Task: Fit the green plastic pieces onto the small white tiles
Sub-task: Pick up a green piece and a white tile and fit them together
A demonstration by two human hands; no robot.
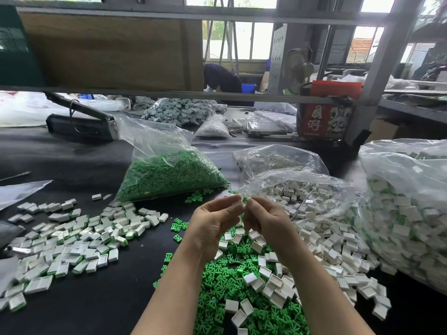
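Right at the near edge, a loose heap of green pieces (227,296) lies on the black counter (125,296), with open white tiles (263,281) scattered over and beside it. Above that heap both hands meet: the left hand (212,223) has its fingers curled, its grip clamped on a small white tile (240,202) at the fingertips, and the right hand (264,220) pinches a bit of green piece (244,199) right against that tile, the two touching. How far the green one is seated, I cannot tell, it is too small. Off to the left, a wide spread of tiles with green edges showing (70,240) covers the counter. To the right, a clear bag of white tiles (312,197) spills open toward the hands, and a bigger clear bag at the far right (406,213) bulges with tiles showing green. Just beyond the hands sits a clear bag full of green pieces (169,175), a few strays by its base. Further back lie another bag of pale parts (278,158), a pile of grey parts (183,111) and a red box (324,112) beside a grey frame post (377,76).
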